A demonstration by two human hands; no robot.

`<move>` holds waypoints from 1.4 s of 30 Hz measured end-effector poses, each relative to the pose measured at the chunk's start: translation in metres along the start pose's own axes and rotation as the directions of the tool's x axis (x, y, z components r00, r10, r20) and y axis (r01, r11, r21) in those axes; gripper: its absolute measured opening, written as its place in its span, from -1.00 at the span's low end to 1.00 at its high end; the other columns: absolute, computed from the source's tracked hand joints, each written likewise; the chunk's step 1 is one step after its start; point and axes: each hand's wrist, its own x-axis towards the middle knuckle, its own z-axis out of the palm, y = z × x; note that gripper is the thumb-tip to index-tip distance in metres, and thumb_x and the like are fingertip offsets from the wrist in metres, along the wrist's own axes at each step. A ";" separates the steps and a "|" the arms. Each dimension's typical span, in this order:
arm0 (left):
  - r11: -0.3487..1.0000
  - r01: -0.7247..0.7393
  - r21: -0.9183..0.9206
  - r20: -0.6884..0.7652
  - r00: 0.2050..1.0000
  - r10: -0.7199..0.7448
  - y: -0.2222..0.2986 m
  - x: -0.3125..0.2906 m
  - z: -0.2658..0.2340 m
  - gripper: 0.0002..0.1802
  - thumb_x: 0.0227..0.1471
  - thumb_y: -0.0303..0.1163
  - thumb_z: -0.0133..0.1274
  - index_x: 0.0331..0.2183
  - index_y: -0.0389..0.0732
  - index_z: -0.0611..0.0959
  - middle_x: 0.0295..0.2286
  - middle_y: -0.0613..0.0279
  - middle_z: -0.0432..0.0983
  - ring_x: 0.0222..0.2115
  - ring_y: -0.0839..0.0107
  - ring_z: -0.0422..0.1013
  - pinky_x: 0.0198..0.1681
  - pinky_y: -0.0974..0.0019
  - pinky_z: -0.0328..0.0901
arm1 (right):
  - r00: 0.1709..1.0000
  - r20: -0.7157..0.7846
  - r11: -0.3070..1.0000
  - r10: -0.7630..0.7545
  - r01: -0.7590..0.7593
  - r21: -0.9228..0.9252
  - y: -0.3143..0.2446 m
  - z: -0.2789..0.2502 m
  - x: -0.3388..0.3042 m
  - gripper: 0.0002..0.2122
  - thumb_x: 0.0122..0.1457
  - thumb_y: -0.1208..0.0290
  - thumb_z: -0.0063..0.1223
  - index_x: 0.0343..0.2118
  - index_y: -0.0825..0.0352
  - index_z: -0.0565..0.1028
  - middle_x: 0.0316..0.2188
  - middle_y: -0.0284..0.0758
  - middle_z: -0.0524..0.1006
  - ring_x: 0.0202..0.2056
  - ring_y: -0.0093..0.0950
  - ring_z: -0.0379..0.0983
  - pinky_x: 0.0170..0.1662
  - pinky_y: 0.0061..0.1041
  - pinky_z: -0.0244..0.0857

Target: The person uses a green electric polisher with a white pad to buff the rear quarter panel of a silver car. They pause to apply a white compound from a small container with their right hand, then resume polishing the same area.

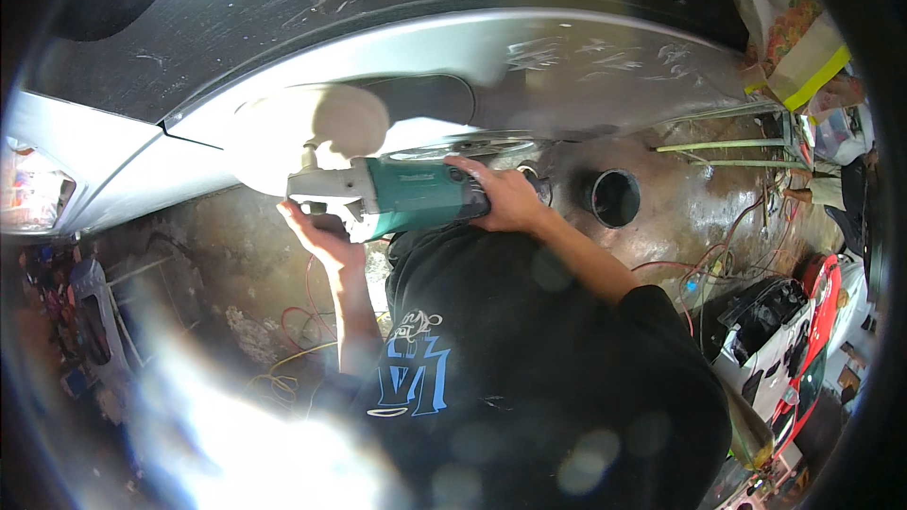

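My two hands hold a green and grey electric polisher (pixel 420 195) sideways in front of my body. Its round white pad (pixel 345 120) lies on or very close to the silver-grey car panel (pixel 614 61); glare hides the exact contact. My right hand (pixel 508 198) is wrapped around the rear end of the green body. Under the grey head is my left hand (pixel 331 246), its fingers partly hidden behind the tool as it grips there. White scuffed patches show on the panel, right of the pad.
A headlight (pixel 38 187) sits at the far left. On the wet-looking floor stands a dark open cylinder (pixel 614 198), with pale green bars (pixel 723 146) beyond it. Hoses (pixel 704 269) trail across the floor. Car parts with a red edge (pixel 817 326) lie at the lower right.
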 end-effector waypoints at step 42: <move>0.494 -0.532 0.688 0.678 0.714 -0.175 -0.077 -0.074 0.196 -0.33 -0.03 0.13 0.17 -0.15 -0.32 0.61 -0.31 0.01 0.62 -0.25 0.24 0.55 -0.17 0.23 0.37 | 0.796 -0.477 0.434 0.373 0.305 0.848 0.123 0.112 -0.057 -0.09 -0.32 0.56 0.36 0.20 0.35 0.12 0.06 -0.24 0.31 0.10 -0.39 0.24 0.19 -0.40 0.08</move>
